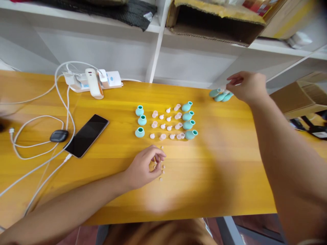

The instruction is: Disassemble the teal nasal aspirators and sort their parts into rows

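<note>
At the far right of the table, my right hand reaches over a small group of teal bulb-shaped pieces with whitish tips. Its fingers are parted, touching or just above the nearest piece; blur hides exact contact. My left hand rests near the table's front middle, fingers loosely curled with a gap between thumb and fingertips. Tiny pale bits lie around those fingertips. Beyond it stand upright teal pots in a column, pale pink nozzle-like parts in rows, and tilted teal bulbs in another column.
On the left lie a black phone, a dark earbud case and looping white cables. A power strip with chargers sits at the back. White shelving rises behind the table; cardboard boxes stand right.
</note>
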Available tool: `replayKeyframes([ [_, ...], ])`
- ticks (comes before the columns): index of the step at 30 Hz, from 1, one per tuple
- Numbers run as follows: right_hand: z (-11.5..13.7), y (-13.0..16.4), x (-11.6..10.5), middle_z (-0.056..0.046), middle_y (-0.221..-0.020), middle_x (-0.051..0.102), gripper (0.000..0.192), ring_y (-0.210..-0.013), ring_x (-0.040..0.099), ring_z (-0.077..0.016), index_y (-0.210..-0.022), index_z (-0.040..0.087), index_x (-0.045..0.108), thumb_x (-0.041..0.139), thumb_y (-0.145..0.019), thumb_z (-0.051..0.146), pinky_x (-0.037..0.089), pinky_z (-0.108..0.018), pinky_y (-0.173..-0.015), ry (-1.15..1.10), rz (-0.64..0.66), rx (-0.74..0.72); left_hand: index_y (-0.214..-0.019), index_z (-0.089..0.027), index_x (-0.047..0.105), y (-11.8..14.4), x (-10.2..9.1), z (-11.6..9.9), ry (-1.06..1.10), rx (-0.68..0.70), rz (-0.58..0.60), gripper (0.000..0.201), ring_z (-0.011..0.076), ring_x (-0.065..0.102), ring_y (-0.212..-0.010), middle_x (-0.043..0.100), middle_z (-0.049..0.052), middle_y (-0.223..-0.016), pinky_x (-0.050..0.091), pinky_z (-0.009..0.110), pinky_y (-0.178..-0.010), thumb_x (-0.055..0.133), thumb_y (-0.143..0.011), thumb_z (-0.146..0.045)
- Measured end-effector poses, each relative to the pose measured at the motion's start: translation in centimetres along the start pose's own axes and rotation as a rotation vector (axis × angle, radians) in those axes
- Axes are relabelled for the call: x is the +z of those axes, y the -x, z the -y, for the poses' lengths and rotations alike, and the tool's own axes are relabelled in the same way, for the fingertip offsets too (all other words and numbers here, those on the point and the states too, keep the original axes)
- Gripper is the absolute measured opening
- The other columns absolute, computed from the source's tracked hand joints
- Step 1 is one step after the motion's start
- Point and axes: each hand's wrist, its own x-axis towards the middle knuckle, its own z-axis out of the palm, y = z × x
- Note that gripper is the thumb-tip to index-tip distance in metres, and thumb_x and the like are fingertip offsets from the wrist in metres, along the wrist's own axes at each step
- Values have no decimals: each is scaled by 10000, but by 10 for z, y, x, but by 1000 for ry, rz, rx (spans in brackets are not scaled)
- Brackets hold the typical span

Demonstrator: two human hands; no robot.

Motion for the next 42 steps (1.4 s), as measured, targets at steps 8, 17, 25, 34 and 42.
replayKeyframes([
  [8, 37, 115, -78, -86, -880, 714, 230, -681, 576, -113, -1097, 188, 846, 832, -868, 189, 426, -304, -624, -607, -108, -191, -1221, -226, 602, 0, -5, -4, -58, 146, -69, 292, 189, 629, -1003, 651, 53, -1109, 559, 332, -908, 662, -950, -135],
  [17, 98, 260, -11, -18, -842, 624, 89, -680, 594, -139, -998, 258, 743, 793, -926, 248, 491, -264, -556, -1237, 574, -263, -1366, -232, 592, 0, -11, -4, -69, 76, 42, 584, 274, 630, -1150, 667, 111, -1265, 526, 430, -1042, 743, -981, -645],
  [25, 101, 277, 46, -12, -906, 550, 220, -702, 525, -140, -1006, 236, 591, 645, -1075, 437, 436, -291, -639, -1299, 582, -321, -1119, -204, 638, -4, -9, -9, -140, -106, 127, 228, 199, 640, -936, 660, 44, -1031, 514, 322, -876, 605, -1105, -429],
  [34, 98, 286, 65, 26, -655, 401, 551, -595, 380, -125, -727, 210, 430, 434, -1159, 552, 306, -294, -614, -1095, 612, -482, -1111, -183, 615, -5, -6, -10, -317, -21, 243, 194, 235, 605, -1008, 638, 78, -1081, 503, 378, -912, 482, -1148, -320],
  [42, 98, 277, 77, 73, -554, 186, 723, -462, 146, -87, -597, 241, 245, 555, -1035, 725, 161, -277, -460, -1634, 928, -42, -1231, -184, 610, -3, -7, -12, -303, 83, 258, 233, 237, 629, -1039, 666, 101, -1131, 538, 376, -939, 431, -1168, -320],
])
